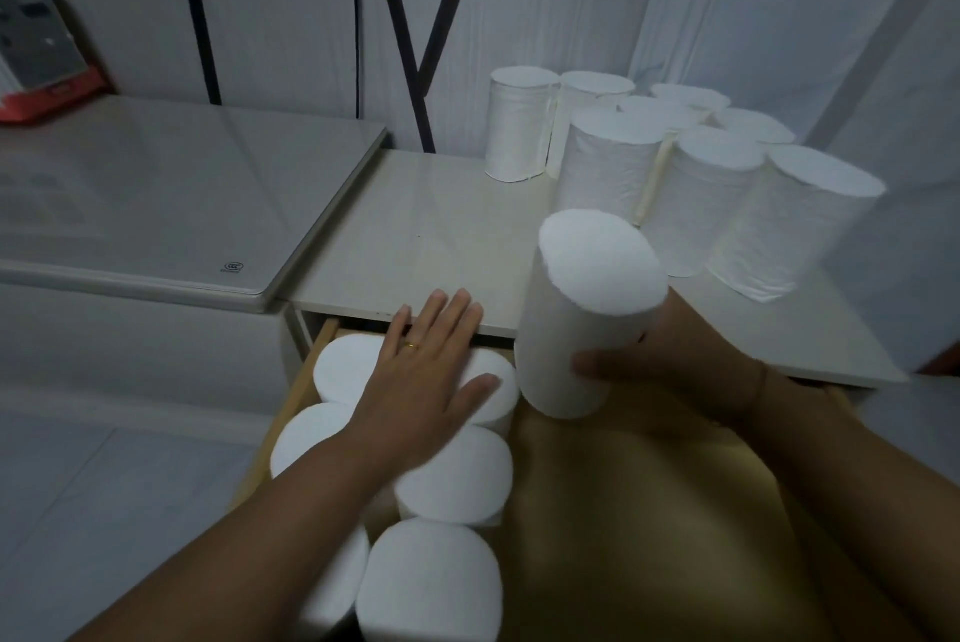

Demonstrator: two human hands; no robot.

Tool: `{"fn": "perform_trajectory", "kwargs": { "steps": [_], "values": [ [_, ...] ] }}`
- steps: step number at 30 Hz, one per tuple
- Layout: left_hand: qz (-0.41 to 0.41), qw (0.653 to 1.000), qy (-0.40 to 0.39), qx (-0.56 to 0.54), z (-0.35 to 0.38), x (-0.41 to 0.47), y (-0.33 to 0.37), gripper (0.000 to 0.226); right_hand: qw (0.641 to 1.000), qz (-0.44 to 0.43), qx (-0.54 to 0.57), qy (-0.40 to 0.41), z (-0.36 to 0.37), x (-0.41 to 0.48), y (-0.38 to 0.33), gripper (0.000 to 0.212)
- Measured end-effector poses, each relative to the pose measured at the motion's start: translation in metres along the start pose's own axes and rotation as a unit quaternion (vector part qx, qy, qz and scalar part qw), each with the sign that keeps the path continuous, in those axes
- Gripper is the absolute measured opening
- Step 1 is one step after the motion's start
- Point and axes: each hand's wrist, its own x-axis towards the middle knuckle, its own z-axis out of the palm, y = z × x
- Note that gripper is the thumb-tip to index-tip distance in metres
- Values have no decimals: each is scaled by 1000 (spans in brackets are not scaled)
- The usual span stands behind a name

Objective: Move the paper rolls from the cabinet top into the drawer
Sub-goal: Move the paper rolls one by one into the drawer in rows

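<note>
My right hand [670, 355] grips an upright white paper roll [582, 308], held just over the open wooden drawer [649, 511] by the cabinet's front edge. My left hand [431, 376] lies flat, fingers spread, on top of the rolls standing in the drawer's left side [452, 475]. Several more white rolls [701, 184] stand upright on the pale cabinet top [415, 236] at the back right. The drawer's right half shows bare wooden bottom.
A white appliance lid [156, 194] adjoins the cabinet on the left, slightly higher. A red-and-grey box [36, 48] sits at its far left. Black poles [405, 28] lean against the white curtain behind. Pale floor tiles lie at the lower left.
</note>
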Motion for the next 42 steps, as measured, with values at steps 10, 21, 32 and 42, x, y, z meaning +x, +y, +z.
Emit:
{"fn": "perform_trajectory", "kwargs": {
  "steps": [10,21,32,42],
  "values": [
    [102,993,-51,12,9,-12,20,68,996,43,-79,-12,3,-66,79,100],
    [92,992,-87,22,10,-13,23,69,996,77,-5,53,29,-82,127,102],
    [92,991,-95,23,5,-12,26,63,962,-4,-241,-130,-25,-69,88,117],
    [91,990,-101,19,5,-13,25,66,934,-11,-338,-112,-8,-55,82,95]
  ]
}}
